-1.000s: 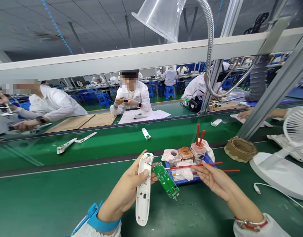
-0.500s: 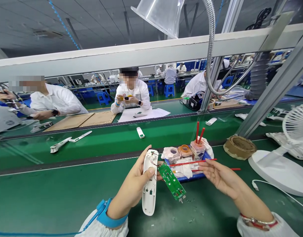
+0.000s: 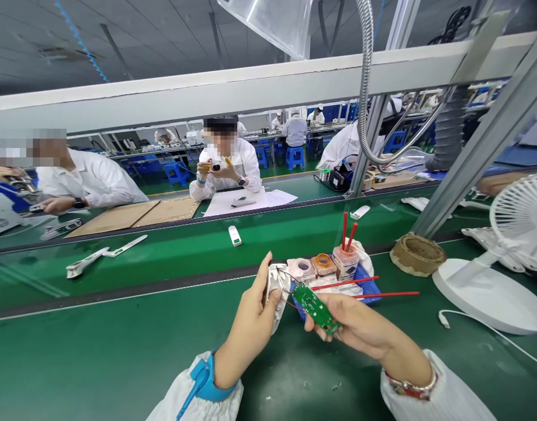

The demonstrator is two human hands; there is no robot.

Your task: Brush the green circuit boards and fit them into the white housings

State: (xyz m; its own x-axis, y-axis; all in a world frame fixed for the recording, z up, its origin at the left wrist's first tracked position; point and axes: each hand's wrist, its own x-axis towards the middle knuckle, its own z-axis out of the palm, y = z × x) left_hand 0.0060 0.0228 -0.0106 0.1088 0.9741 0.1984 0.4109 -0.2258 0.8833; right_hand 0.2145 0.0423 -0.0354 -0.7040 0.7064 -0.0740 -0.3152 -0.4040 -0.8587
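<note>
The left arm extends from 7 o'clock up toward 1, the left hand curled in a grip with its thumb in front and fingers behind. The right arm extends from 5 o'clock toward 10, the right hand gripping with bent fingers, near the left but apart.

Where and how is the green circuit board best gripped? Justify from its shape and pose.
Probably grip the green circuit board across its long edges at the lower-right end, coming from the right, where the right hand holds it. The board is narrow and flat and slants down rightward; thin wires run between its upper-left part and the white shell, so that end is better avoided.
</note>
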